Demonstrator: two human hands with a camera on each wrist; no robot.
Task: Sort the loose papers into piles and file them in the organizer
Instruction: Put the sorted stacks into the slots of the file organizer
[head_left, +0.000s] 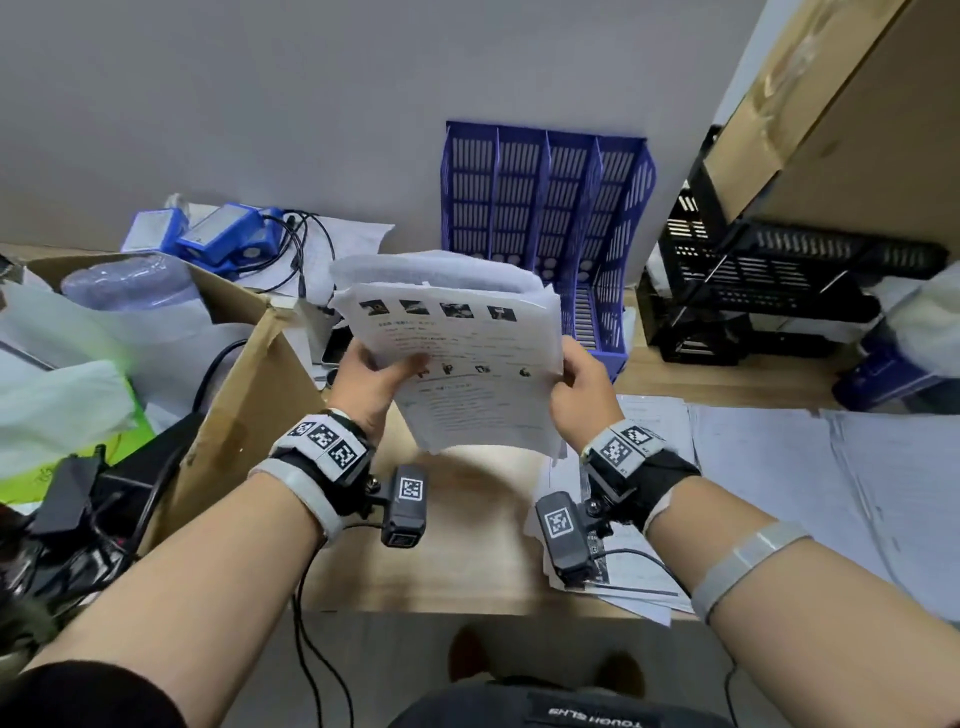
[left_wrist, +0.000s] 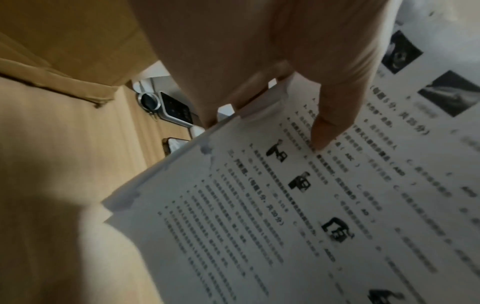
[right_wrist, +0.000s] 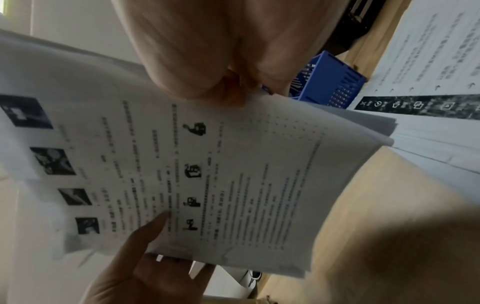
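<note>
Stack of papers (head_left: 467, 358) is up off the desk (head_left: 457, 519), held btwn both hands, top sheet printed w/ text + small photos. Left hand (head_left: 371, 382) pinches the left edge: thumb (left_wrist: 330, 125) on top, fingers under. Right hand (head_left: 584, 395) grips the right edge, thumb on top, fingers curled behind. Sheets look uneven at the near corner by the left fingers.

Blue organizer (head_left: 545, 228) stands just beyond the fingertips, slots empty as far as visible. More loose sheets (head_left: 779, 467) lie to the right of the right hand.

Step, prob: square up the stack. Best to loosen both pinches slightly, tap the bottom edge on the desk, then regrip before aiming at a slot.
</note>
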